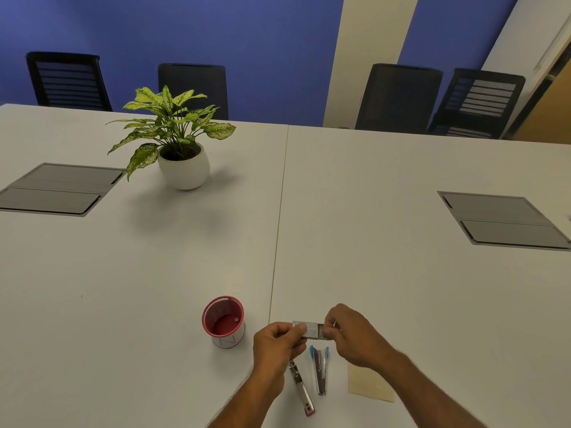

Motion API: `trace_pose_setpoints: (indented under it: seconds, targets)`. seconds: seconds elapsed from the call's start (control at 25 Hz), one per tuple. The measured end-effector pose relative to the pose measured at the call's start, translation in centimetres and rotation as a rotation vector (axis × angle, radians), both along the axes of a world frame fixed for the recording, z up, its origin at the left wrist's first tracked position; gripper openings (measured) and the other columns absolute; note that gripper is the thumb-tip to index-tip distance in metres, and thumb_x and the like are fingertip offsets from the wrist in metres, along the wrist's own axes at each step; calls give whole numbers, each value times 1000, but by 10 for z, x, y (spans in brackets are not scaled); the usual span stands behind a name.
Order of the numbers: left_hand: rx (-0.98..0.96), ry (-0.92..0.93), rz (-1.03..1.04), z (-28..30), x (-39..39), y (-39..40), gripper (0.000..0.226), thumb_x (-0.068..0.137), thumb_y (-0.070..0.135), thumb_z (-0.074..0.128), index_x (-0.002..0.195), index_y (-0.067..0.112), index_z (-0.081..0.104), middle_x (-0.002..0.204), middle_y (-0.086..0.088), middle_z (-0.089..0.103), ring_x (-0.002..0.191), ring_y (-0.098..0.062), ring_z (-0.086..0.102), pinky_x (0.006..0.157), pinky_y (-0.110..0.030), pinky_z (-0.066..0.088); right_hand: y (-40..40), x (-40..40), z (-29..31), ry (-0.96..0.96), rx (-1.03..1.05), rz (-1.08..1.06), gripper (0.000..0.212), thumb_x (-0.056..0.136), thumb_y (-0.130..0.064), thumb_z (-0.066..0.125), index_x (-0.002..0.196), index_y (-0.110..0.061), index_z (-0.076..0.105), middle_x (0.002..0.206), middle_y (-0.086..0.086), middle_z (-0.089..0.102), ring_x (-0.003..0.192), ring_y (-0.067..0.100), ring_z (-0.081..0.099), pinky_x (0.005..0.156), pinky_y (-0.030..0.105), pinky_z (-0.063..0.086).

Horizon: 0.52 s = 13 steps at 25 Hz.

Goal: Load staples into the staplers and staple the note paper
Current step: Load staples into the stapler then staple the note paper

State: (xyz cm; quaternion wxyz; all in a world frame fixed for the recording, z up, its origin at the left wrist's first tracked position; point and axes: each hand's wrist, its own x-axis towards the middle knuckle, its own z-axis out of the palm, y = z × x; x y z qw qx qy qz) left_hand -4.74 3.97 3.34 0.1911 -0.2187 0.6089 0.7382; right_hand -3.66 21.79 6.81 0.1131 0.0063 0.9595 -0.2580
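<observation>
We are seeing only one view, from a head camera that is looking forward and down over the white table (370,211). The hands are sitting near, at the bottom centre; the chairs (398,97) are standing far, along the top.

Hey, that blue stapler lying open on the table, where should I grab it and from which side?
Grip the blue stapler around its hinged near end, coming from above with the right hand. It lies opened, arms splayed toward the blue tips, so the joined end looks like the narrowest, most solid part. The note paper lies just to its right.
</observation>
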Motion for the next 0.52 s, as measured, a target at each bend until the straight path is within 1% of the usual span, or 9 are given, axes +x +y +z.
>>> trace_pose_setpoints:
  seconds: [0.2, 0.28, 0.36, 0.44, 0.52]
  targets:
    - [-8, 2, 6, -2, 0, 2, 10, 83, 10, 78, 82, 2, 72, 86, -14, 78, 75, -23, 76, 73, -32, 64, 1, 1, 1, 68, -92, -81, 10, 97, -20, 56, 88, -23, 59, 97, -10, 57, 86, 9, 56, 79, 24, 50]
    - [10, -8, 19, -4, -1, 2, 11, 82, 10, 78, 83, 1, 72, 86, -14, 78, 74, -22, 76, 71, -31, 63, 2, 1, 1, 121, -119, -92, 13, 96, -17, 56, 86, -24, 58, 94, -8, 58, 84, 9, 56, 77, 24, 49]
    - [25, -19, 54, -6, -2, 0, 12, 82, 8, 79, 84, 0, 71, 86, -14, 78, 73, -21, 76, 67, -28, 63, 5, 3, -2, 203, -143, -148, 17, 95, -14, 58, 82, -25, 55, 90, -7, 57, 81, 8, 56, 75, 26, 48]
    - [32, -22, 97, -9, -4, -3, 13, 81, 7, 80, 85, -1, 71, 86, -14, 78, 74, -21, 75, 64, -26, 61, 10, 6, -10, 243, -96, -209, 17, 95, -15, 58, 82, -24, 54, 89, -7, 56, 79, 10, 56, 73, 28, 50]
    - [36, -33, 124, -14, -7, -7, 15, 80, 7, 80, 86, -2, 70, 87, -16, 77, 75, -22, 74, 61, -24, 60, 14, 13, -26, 207, 9, -225, 15, 96, -18, 56, 83, -25, 52, 90, -8, 54, 79, 13, 55, 70, 28, 49]
